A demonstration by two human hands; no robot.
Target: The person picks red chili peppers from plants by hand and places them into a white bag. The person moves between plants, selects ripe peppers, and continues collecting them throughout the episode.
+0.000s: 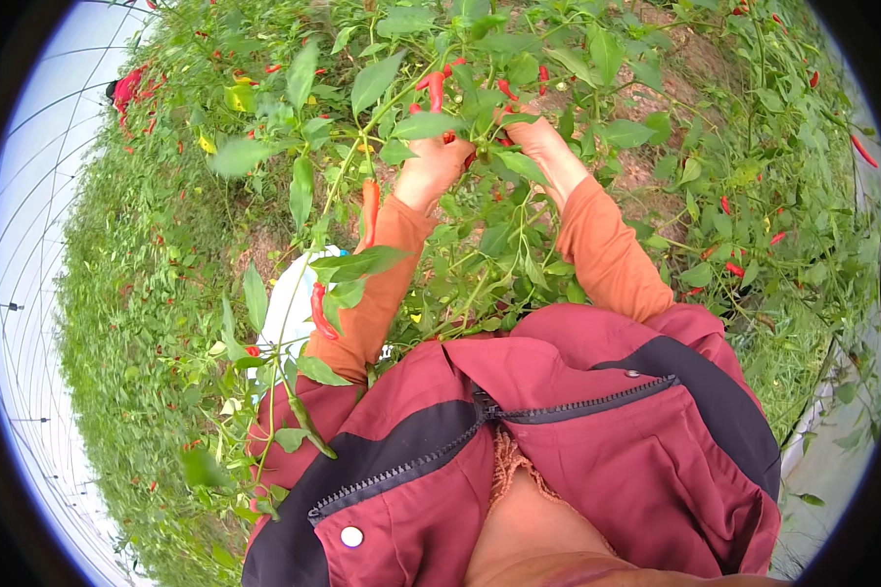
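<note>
My left hand (433, 170) is curled among the leaves of a chili pepper plant, with red chili peppers (470, 159) showing at its fingers. A little to its right, my right hand (534, 136) reaches into the same plant beside a red chili (506, 89). Leaves hide most of its fingertips, so its grip is unclear. Above my left hand hangs a cluster of red chilies (436, 89). An orange-red chili (370, 211) and a wrinkled red chili (319, 308) dangle from a stem in front of my left sleeve.
Partly behind my left forearm is a white bag (286, 293). Dense chili plants (154, 293) spread along the left, where a person in red (126, 88) is among them. More plants bear chilies (735, 269) at the right. Greenhouse hoops (51, 132) arch at the left.
</note>
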